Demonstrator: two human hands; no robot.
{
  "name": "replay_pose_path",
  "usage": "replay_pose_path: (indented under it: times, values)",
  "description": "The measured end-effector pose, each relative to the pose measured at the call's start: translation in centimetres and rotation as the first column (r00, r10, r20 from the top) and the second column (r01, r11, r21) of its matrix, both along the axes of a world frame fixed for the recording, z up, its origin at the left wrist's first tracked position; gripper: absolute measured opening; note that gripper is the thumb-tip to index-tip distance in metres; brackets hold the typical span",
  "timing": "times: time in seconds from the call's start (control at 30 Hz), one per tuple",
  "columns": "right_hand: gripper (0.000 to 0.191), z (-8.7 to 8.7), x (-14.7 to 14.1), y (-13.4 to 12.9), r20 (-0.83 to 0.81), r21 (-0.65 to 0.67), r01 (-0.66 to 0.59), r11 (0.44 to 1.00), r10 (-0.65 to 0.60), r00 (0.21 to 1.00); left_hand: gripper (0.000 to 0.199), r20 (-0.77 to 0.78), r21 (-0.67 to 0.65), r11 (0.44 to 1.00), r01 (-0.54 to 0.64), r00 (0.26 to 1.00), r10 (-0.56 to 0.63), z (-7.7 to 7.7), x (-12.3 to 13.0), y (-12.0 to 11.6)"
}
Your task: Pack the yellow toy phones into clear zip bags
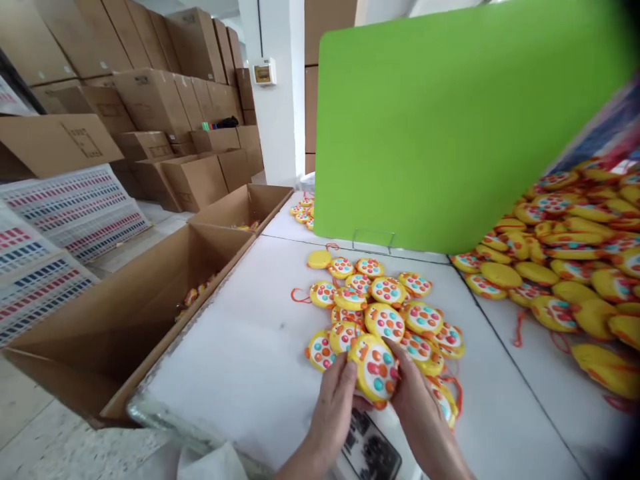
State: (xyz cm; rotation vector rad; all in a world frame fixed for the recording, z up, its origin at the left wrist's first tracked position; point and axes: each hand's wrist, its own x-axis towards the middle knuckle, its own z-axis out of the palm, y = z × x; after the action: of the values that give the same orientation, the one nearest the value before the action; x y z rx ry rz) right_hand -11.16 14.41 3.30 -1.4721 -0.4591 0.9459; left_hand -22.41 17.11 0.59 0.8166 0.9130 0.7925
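We are gripping one yellow toy [376,368] in our left hand [331,400] and right hand [417,403], near the bench's [225,360] near edge; loose toys [388,321] are lying beyond, a heap [575,260] is crowding the right edge, a few [195,297] are sitting inside the left-side box [95,327].

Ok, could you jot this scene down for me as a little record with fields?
Left hand: holds one side of a yellow toy; the hand is bare
Right hand: holds its other side; also bare
Toy's face: white, with coloured bumps
Beyond the hands: a loose cluster of similar toys on a white table
Far right: a larger heap
Left of table: open cardboard boxes
Behind cluster: an upright green board
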Motion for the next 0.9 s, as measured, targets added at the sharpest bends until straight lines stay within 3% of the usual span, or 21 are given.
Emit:
replay_pose_path:
  times: [0.1,0.2,0.3,0.4,0.47,0.63,0.77,0.9]
  values:
    - [0.056,0.1,1.0,-1.3,-0.226,0.022,-0.052,0.998,0.055,0.973,0.068,0.04,-0.065,0.994,-0.089,0.995,0.091,-1.1,-0.1,0.6]
    - [0.057,-0.2,2.3,-2.3,-0.336,-0.016,-0.119,0.993,0.106,0.936,0.06,-0.011,-0.078,0.989,-0.122,0.993,0.122,-1.2,0.1,0.8]
    - [0.056,-0.8,3.0,-2.9,-0.25,-0.062,-0.159,0.985,0.139,0.958,0.054,-0.019,-0.033,0.997,-0.064,0.998,0.063,-0.7,0.9,0.4]
    - [0.055,-1.2,3.4,-3.3,-0.118,-0.013,-0.217,0.976,0.214,0.97,0.049,-0.066,0.134,0.989,0.064,0.996,-0.055,-0.1,1.8,0.0]
    - [0.054,-1.3,3.9,-3.6,-0.102,-0.025,-0.227,0.974,0.223,0.969,0.047,-0.125,0.193,0.977,0.095,0.99,-0.072,0.1,2.3,0.0]
    - [0.057,-1.3,5.5,-4.5,-0.254,-0.08,-0.221,0.972,0.194,0.947,0.047,-0.11,0.171,0.98,0.101,0.99,-0.083,0.5,3.4,-0.3]
    - [0.05,-1.1,6.5,-4.6,-0.154,0.007,-0.285,0.958,0.283,0.947,0.063,-0.031,0.11,0.991,0.081,0.996,-0.078,0.7,4.1,-1.4]
    - [0.058,-2.5,7.0,-4.9,-0.131,-0.058,-0.181,0.982,0.172,0.976,0.077,-0.02,0.081,0.989,0.12,0.993,-0.119,0.4,4.5,-2.5]
